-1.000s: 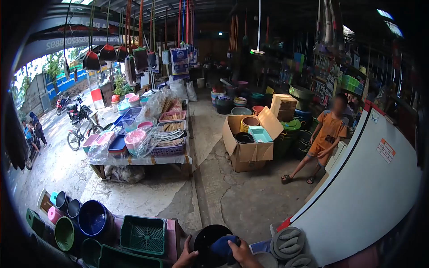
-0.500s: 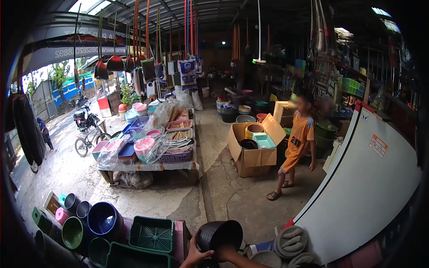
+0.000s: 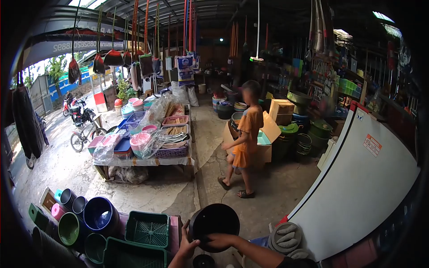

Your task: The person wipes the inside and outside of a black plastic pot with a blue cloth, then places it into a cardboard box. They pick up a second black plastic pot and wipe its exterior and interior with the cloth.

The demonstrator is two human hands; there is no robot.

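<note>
Both hands raise a black plastic pot (image 3: 213,225) at the bottom centre of the view, its open mouth tilted towards the camera so the inside can be seen. The left hand (image 3: 187,247) clasps the pot's left rim, thumb inside and fingers curled round the outer wall; the right hand (image 3: 217,241) grips the lower rim from beneath, fingers closed on the edge, the forearm entering from the lower right. Held at two points on the rim, the light pot stays steady and clear of the goods below it. Just left of the hands sit green baskets (image 3: 147,229), and further left a blue tub (image 3: 99,214) among nested pots. Beyond, a person in an orange shirt (image 3: 245,138) stands on the concrete floor, well apart, beside a cardboard box (image 3: 267,142). A white panel (image 3: 362,178) leans at right.
</note>
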